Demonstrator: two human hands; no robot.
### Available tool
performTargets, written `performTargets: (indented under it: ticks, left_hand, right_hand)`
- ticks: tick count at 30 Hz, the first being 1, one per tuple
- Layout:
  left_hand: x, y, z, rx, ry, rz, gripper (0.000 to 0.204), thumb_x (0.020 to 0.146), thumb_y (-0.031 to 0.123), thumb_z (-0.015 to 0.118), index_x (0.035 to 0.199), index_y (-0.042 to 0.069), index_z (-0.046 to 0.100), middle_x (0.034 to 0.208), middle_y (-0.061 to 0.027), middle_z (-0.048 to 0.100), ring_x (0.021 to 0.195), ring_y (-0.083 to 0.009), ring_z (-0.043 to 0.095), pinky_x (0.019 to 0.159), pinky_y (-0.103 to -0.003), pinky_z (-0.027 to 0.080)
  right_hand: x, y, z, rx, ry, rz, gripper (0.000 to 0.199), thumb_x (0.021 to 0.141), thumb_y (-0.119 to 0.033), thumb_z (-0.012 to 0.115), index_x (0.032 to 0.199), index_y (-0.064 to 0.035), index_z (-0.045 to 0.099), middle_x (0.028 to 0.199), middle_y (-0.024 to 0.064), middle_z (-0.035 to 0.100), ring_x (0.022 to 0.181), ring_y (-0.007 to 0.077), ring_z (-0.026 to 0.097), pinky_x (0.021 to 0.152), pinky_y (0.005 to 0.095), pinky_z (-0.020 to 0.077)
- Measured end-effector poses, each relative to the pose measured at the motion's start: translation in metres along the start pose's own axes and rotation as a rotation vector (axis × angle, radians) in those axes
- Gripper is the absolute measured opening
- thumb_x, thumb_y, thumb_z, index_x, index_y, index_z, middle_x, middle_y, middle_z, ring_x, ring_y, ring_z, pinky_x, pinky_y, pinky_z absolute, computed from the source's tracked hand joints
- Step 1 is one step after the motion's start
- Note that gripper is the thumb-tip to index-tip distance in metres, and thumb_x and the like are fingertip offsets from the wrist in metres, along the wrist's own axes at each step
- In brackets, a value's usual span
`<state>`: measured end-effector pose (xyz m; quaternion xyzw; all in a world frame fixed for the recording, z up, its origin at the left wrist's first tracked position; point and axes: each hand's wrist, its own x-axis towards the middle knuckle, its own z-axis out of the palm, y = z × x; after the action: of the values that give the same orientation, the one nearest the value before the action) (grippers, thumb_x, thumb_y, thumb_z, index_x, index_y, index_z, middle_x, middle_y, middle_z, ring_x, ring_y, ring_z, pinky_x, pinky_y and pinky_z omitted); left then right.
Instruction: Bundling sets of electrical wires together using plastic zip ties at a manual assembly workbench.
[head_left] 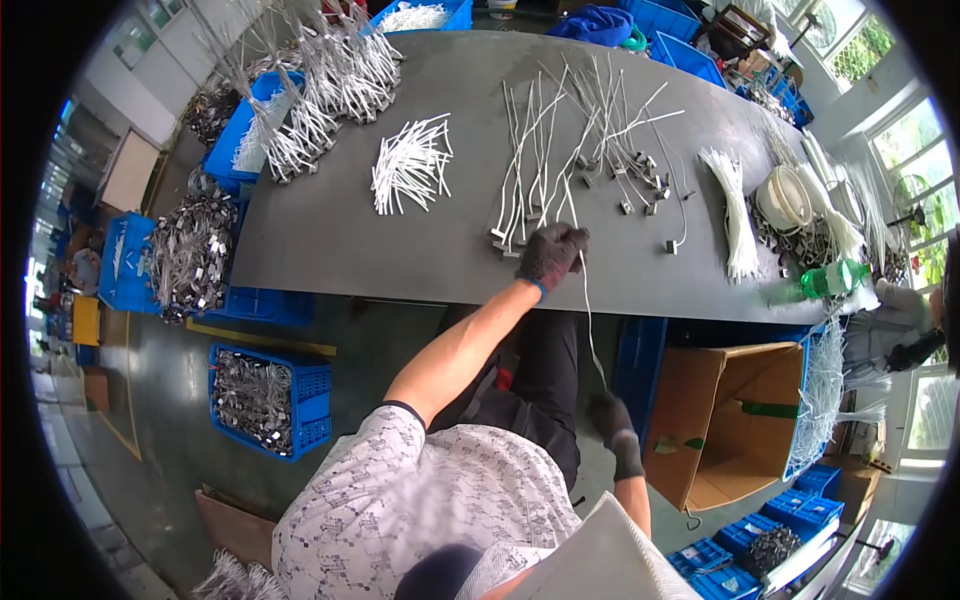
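My left hand (551, 253), in a dark glove, reaches to the near edge of the grey table (330, 235) and pinches the upper end of a thin white wire (587, 310). The wire runs down off the table edge to my right hand (612, 418), also gloved, which grips its lower end below the table, near my lap. Just beyond my left hand lies a row of white wires with small metal ends (522, 190), laid side by side. More such wires (620, 130) are scattered behind it.
White tie bundles (410, 165) lie mid-table, another bundle (738, 215) and a tape roll (785, 197) to the right, a green bottle (830, 278) at the edge. An open cardboard box (725, 425) stands right of my legs. Blue crates of metal parts (258, 400) sit on the left floor.
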<state>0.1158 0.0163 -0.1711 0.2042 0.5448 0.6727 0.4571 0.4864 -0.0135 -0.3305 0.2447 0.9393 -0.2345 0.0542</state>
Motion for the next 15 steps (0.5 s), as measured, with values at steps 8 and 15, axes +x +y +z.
performTargets:
  ticks: [8,15]
  left_hand:
    - [-0.043,-0.038,0.016,0.351,-0.082,0.152,0.024,0.095,0.022,0.069,0.087,-0.001,0.067,0.078,-0.0111,0.068,0.067,-0.0167,0.065,0.066,-0.033,0.053]
    - [-0.039,-0.041,-0.001,0.403,-0.161,0.159,0.029,0.093,0.025,0.072,0.105,-0.002,0.072,0.084,-0.0127,0.072,0.076,-0.0165,0.069,0.075,-0.033,0.056]
  right_hand:
    - [0.157,-0.095,-0.123,0.989,0.704,0.263,0.039,0.104,-0.031,0.057,0.12,0.0035,0.064,0.098,0.0072,0.069,0.078,0.0154,0.061,0.072,0.0298,0.049]
    - [0.202,-0.083,-0.105,1.427,0.694,0.672,0.061,0.107,-0.047,0.044,0.121,0.008,0.064,0.095,0.0147,0.071,0.082,0.0191,0.065,0.074,0.0333,0.052]
